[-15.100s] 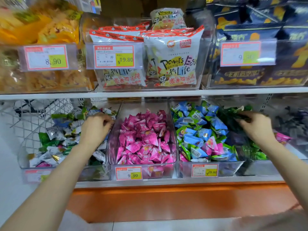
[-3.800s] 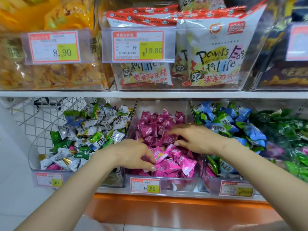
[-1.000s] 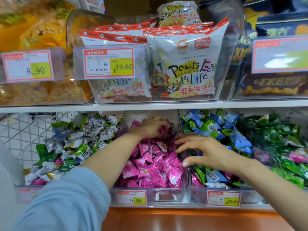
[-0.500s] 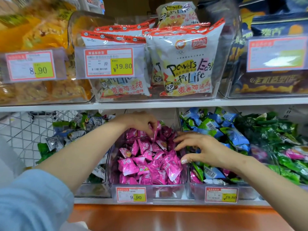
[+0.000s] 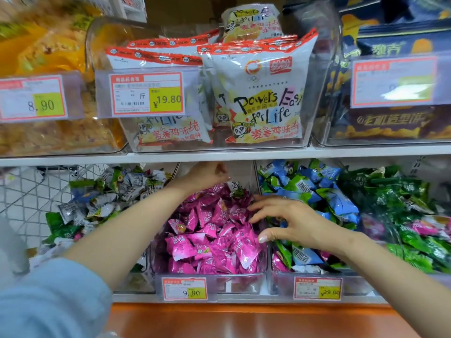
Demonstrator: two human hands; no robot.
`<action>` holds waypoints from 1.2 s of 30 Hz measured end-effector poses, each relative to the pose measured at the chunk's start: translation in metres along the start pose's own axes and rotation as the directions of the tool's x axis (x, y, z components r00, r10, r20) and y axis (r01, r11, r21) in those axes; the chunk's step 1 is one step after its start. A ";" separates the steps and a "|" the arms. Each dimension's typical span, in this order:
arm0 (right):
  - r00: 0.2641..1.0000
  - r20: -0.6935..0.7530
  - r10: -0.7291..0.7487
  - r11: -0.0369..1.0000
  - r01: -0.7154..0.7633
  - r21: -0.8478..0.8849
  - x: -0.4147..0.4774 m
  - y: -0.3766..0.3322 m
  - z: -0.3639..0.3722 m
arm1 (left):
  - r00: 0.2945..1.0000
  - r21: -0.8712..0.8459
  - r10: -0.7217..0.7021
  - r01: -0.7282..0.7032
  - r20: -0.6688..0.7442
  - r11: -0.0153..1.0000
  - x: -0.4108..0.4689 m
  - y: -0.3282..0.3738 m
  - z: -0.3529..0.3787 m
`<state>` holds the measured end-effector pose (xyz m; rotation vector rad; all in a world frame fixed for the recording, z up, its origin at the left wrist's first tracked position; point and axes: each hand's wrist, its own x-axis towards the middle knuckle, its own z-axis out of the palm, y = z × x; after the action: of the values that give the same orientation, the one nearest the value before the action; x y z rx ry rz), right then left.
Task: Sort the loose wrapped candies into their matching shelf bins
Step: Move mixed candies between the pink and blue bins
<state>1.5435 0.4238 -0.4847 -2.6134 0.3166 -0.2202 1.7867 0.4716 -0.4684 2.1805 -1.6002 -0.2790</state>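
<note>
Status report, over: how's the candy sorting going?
Left hand at back of pink bin, grip unclear. Right hand open. Green-white stray atop pink candies. Nothing blocking.

Left hand [image 5: 209, 176] held curled above rear of pink candy bin [image 5: 240, 285], grasp unclear. Right hand [image 5: 289, 222] spread over edge of pink candies [image 5: 212, 236] and blue candy bin [image 5: 283, 284]. Snack bags [image 5: 263, 93] stocked on shelf [image 5: 341, 151] above.

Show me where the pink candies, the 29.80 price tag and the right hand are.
pink candies [image 5: 210, 237]: head view, middle of the pile.
29.80 price tag [image 5: 317, 288]: head view, centre of the label.
right hand [image 5: 290, 220]: head view, back of the hand.
</note>
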 end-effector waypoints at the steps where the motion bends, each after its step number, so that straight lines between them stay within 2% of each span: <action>1: 1.000 -0.004 0.001 1.000 -0.001 0.005 0.000 0.000 0.000 | 1.000 0.031 -0.014 0.014 0.014 0.999 0.007 0.003 0.008; 4: 1.000 -0.011 0.007 1.000 -0.006 0.010 -0.001 0.001 0.001 | 0.995 0.148 -0.050 0.038 0.082 0.988 0.016 0.007 0.033; 6: 1.000 -0.012 0.010 1.000 -0.010 0.023 -0.001 0.000 0.001 | 0.998 0.142 -0.038 0.030 0.054 0.989 0.017 0.005 0.044; 8: 0.998 -0.053 0.036 0.993 -0.029 0.117 -0.001 -0.004 0.000 | 1.000 0.052 -0.020 0.020 -0.016 0.998 0.015 0.004 0.044; 11: 0.961 -0.235 0.147 0.951 -0.072 0.300 0.000 -0.009 -0.004 | 0.997 -0.210 -0.031 0.016 -0.070 0.977 0.001 0.010 0.023; 13: 0.917 -0.326 0.229 0.927 -0.103 0.361 0.002 -0.010 -0.004 | 1.000 -0.433 0.017 -0.016 0.000 0.901 -0.019 0.022 0.005; 15: 0.889 -0.360 0.282 0.900 -0.116 0.420 0.006 -0.011 -0.003 | 0.988 -0.596 0.127 -0.050 0.088 0.801 -0.040 0.034 -0.008; 18: 0.879 -0.335 0.338 0.845 -0.127 0.520 0.010 -0.013 -0.002 | 0.957 -0.613 0.248 -0.107 0.150 0.783 -0.060 0.047 -0.009; 23: 0.879 -0.307 0.364 0.804 -0.130 0.580 0.008 -0.013 -0.006 | 0.951 -0.654 0.250 -0.073 0.181 0.753 -0.055 0.043 -0.002; 25: 0.859 -0.346 0.377 0.820 -0.135 0.557 0.006 -0.009 -0.010 | 0.972 -0.596 0.184 -0.062 0.147 0.801 -0.039 0.031 -0.002; 27: 0.842 -0.377 0.387 0.833 -0.144 0.534 0.004 -0.004 -0.015 | 0.994 -0.429 0.090 -0.054 0.064 0.902 -0.015 0.017 0.008; 29: 0.836 -0.389 0.388 0.842 -0.149 0.519 0.002 -0.001 -0.019 | 0.997 -0.256 0.026 -0.006 0.077 0.967 0.005 0.010 0.024; 33: 0.839 -0.384 0.386 0.847 -0.157 0.508 0.001 0.003 -0.021 | 0.971 0.002 -0.064 0.066 0.228 0.998 0.029 0.013 0.056; 36: 0.833 -0.377 0.404 0.831 -0.162 0.533 0.000 0.006 -0.023 | 0.971 0.203 -0.100 0.056 0.217 0.978 0.033 0.017 0.061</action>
<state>1.5377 0.4088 -0.4680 -1.9476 0.7286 -0.7428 1.7579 0.4225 -0.5127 2.4401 -1.7277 -0.4237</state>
